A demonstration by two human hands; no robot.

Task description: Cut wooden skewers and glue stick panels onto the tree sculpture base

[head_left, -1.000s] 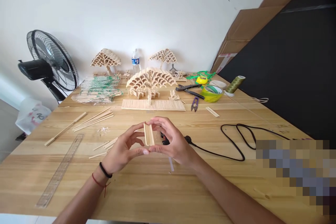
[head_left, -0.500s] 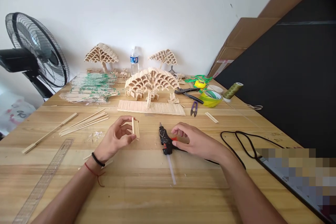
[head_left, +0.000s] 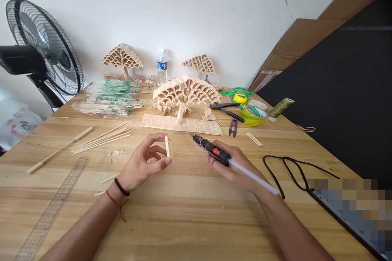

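Between thumb and fingers, my left hand grips a small panel of wooden sticks, held upright above the table. My right hand is wrapped round a black hot glue gun, its nozzle pointing up and left toward the panel but apart from it. A translucent glue stick sticks out of the gun's back end. Beyond both hands stands a tree-shaped model made of sticks, with a flat slatted base at its foot.
Loose sticks and a clear ruler lie at left, before bagged sticks and a fan. Pliers, purple snips, yellow tape and a thread spool sit at right. A black cord loops nearby.
My right hand has taken hold of the glue gun and lifted it off the table, turning its nozzle leftward. My left hand still holds the stick panel. The view has shifted slightly.
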